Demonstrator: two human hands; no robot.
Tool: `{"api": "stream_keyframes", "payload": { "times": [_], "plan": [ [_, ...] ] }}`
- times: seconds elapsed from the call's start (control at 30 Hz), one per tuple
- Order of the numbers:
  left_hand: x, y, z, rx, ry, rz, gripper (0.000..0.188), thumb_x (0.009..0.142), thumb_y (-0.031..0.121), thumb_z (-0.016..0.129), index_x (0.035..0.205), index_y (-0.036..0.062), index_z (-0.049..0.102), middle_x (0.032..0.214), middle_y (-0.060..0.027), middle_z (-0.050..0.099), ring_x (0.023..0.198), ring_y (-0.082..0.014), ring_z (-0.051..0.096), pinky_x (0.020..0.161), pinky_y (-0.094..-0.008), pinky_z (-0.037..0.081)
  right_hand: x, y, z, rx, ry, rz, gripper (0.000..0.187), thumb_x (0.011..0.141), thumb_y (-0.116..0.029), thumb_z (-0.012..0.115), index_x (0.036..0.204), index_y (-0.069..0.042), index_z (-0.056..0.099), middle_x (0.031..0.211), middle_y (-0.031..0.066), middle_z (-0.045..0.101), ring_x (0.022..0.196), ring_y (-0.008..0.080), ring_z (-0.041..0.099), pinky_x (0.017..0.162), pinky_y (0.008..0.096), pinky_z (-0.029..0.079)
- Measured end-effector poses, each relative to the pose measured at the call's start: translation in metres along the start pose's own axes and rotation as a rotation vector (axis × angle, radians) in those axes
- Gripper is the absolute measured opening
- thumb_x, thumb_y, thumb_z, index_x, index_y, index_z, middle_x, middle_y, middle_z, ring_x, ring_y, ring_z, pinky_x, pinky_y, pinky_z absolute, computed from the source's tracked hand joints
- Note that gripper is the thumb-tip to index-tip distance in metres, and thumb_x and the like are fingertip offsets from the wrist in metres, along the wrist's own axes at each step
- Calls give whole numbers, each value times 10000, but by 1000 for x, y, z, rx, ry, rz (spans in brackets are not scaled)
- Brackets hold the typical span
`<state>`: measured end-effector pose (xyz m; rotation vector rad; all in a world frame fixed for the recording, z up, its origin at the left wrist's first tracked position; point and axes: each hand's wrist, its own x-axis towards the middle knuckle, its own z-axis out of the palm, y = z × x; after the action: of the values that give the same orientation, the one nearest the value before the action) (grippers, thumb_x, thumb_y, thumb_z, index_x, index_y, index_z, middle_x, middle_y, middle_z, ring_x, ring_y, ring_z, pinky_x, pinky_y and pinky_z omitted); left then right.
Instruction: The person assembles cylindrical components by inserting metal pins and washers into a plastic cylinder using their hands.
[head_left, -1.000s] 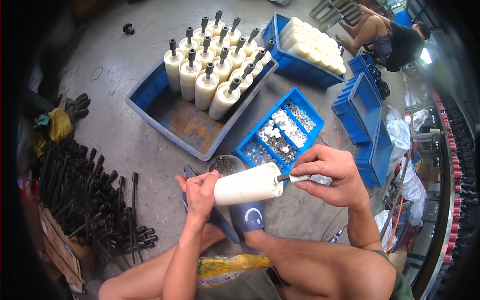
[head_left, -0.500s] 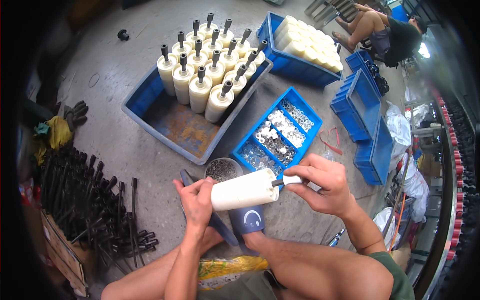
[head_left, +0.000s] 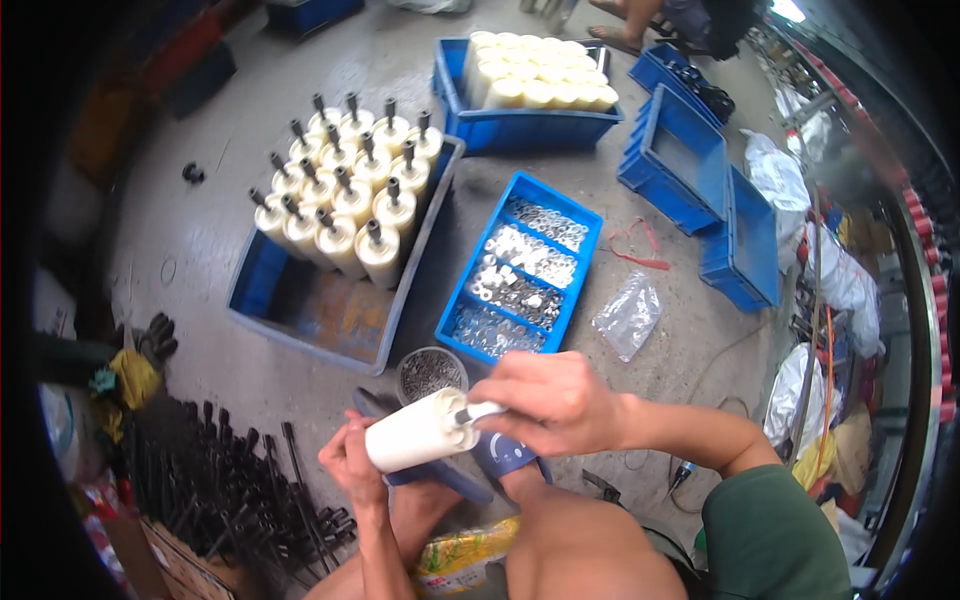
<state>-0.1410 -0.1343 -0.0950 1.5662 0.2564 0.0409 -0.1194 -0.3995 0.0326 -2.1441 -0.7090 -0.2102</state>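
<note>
My left hand (head_left: pixel 350 455) is closed round the far-left end of a cream plastic cylinder (head_left: pixel 412 436), held tilted above my feet. A short dark shaft (head_left: pixel 462 416) sticks out of the cylinder's right end. Against that shaft my right hand (head_left: pixel 552 402) pinches a small white round piece (head_left: pixel 487 410), its fingers covering most of it. Whether the piece sits around the shaft or only touches its tip is hard to tell. Just beyond the cylinder stands a round tub (head_left: pixel 431 374) of small metal parts.
A blue compartment tray (head_left: pixel 519 264) holds washers and white bushings. Left of it, a blue crate (head_left: pixel 385 335) contains several upright cylinders with black shafts. Another crate (head_left: pixel 530 135) of cylinders stands behind. Black rods (head_left: pixel 215 480) lie heaped at left. A plastic bag (head_left: pixel 630 315) and empty crates (head_left: pixel 675 160) are at right.
The view has shifted, so the crates and tray sit differently in it. Both hands and the cylinder appear further left and lower. My right fingers now cover more of the white piece.
</note>
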Motion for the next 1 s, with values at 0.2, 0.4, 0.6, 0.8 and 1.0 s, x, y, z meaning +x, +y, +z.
{"api": "stream_keyframes", "payload": {
  "times": [0.2,0.4,0.6,0.8,1.0],
  "plan": [
    [4,1,-8,28,-120,-335,335,956,193,563,743,-35,686,696,-27,643,614,-101,544,588,-261,399,-4,1,3,14,-45,-29,280,792,-138,799,1036,-38,704,795,71,607,658,241,647,537,336,503],
    [-7,-11,2,37,-68,-100,380,974,192,524,791,-95,693,740,-76,683,660,-120,573,691,-282,474,3,9,7,52,-23,-19,288,758,-98,830,1015,-24,721,706,70,619,558,229,612,485,331,461],
    [0,-22,-19,-41,-283,-603,335,960,230,549,870,-51,709,811,-98,699,698,-146,633,786,-288,533,13,11,1,34,-235,-175,367,784,-181,815,1096,-15,715,720,46,590,565,190,603,469,328,450],
    [-11,9,21,-514,-52,-626,333,978,194,521,994,-91,694,952,-120,718,819,-163,687,753,-283,540,36,13,15,66,-151,-155,401,882,-286,730,1226,-89,672,740,53,556,603,218,614,479,358,481],
    [15,-17,-7,-392,-581,-177,461,994,385,473,1001,-28,677,930,-247,649,849,-324,586,782,-409,471,31,54,56,88,88,111,243,907,-151,673,1132,-73,722,835,110,683,694,262,664,654,369,547]
  ]
}}
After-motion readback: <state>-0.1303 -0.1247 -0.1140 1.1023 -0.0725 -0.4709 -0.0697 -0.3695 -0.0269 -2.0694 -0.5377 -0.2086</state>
